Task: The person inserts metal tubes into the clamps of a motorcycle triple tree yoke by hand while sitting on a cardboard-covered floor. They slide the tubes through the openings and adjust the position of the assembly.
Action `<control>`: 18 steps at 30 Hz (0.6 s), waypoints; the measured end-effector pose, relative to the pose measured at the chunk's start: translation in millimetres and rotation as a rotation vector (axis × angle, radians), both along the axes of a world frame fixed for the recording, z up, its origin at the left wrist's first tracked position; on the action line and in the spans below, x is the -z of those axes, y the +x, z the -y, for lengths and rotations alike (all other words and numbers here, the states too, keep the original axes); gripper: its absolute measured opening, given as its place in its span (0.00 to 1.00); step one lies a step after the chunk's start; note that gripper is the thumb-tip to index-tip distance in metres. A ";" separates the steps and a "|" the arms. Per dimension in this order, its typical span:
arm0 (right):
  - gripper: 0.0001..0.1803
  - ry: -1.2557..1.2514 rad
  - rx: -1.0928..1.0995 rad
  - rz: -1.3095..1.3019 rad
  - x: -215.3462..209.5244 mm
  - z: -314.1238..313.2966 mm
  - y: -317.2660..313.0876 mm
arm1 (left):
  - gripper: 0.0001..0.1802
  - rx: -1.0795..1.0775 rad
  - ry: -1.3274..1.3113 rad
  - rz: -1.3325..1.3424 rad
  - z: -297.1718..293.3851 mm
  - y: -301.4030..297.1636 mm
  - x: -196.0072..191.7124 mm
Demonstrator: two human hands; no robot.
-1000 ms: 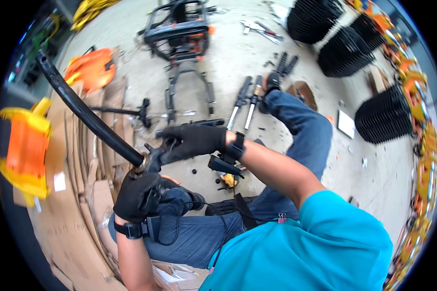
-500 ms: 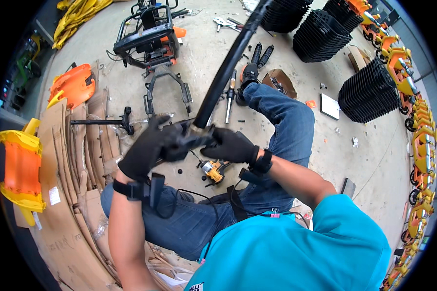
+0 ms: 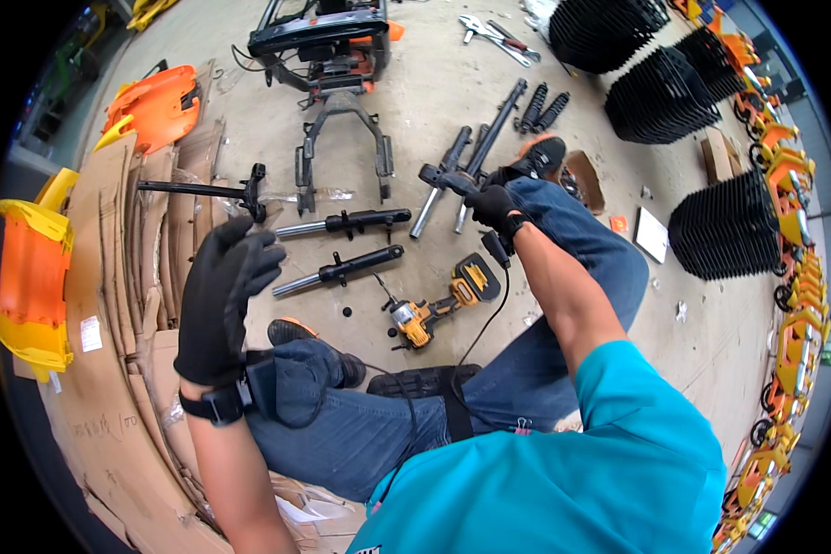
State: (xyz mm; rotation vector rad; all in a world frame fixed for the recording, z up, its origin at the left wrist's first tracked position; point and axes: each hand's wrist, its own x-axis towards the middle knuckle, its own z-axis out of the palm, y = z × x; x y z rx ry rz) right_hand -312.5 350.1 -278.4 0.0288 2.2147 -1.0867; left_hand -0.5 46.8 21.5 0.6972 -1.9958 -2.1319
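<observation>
The right hand, in a black glove, is clenched around the near end of a long black metal tube with a clamp bracket, which slants away over the concrete floor beside the right knee. The gloved left hand is raised and released, fingers spread, above two black-and-silver fork legs. A yellow cordless drill lies between the legs.

You're in black gloves on left hand and right hand, teal short-sleeved shirt, blue jeans, black wrist strap.
</observation>
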 end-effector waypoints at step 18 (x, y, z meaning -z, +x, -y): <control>0.26 0.188 -0.113 0.025 46.8 121.5 -179.7 | 0.33 -0.226 -0.013 0.269 15.2 -4.1 8.9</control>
